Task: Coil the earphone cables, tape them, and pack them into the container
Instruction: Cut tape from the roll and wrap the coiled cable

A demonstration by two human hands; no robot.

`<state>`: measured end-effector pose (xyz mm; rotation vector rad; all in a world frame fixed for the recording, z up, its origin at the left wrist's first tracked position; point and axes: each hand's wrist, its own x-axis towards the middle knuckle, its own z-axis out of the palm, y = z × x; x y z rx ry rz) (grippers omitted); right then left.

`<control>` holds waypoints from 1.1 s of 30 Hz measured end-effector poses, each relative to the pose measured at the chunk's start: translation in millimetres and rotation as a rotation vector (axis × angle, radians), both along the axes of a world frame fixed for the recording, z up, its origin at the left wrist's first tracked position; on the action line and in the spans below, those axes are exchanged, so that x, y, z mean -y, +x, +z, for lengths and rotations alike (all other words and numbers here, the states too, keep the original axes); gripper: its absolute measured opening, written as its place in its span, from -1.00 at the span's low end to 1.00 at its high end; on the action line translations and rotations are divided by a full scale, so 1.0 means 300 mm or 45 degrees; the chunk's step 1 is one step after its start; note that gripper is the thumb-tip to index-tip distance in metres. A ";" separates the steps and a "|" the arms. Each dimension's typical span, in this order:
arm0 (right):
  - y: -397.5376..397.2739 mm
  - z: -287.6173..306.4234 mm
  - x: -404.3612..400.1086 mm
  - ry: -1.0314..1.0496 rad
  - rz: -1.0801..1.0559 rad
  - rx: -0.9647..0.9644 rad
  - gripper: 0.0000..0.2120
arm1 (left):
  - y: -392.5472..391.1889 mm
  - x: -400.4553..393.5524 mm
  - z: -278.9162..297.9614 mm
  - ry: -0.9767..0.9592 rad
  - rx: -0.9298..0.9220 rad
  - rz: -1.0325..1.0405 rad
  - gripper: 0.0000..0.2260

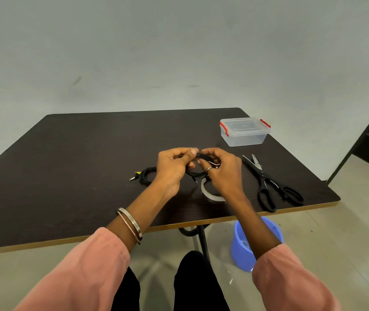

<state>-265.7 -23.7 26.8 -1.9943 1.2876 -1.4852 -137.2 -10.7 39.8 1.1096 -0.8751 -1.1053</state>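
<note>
At frame centre, above the table [71, 153], both hands pinch a black cable coil [201, 157]: left hand [174, 163], right hand [221, 168]. Taping seems underway; next, probably pack it into the shut container [245, 131], upper right.

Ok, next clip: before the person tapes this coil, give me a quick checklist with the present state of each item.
1. Coiled earphone cable gripped by left hand and right hand: ok.
2. Tape roll on the table, just below the hands: ok.
3. Tape strip already cut: cannot tell.
4. Scissors lying open to the right of the hands: ok.
5. Container open for packing: not ok, lid on.
6. Second cable taped: cannot tell.
</note>
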 end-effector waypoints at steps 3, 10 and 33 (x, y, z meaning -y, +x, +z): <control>0.002 -0.021 0.009 -0.177 -0.058 -0.153 -0.75 | -0.004 0.002 -0.004 0.034 0.084 0.040 -0.91; 0.003 -0.040 0.022 -0.405 -0.153 -0.399 -0.81 | -0.006 -0.013 0.026 0.152 -0.035 -0.036 -0.91; -0.005 -0.053 -0.037 -0.137 -0.162 -0.122 -0.57 | -0.031 -0.046 -0.002 -0.102 -0.081 0.042 -0.95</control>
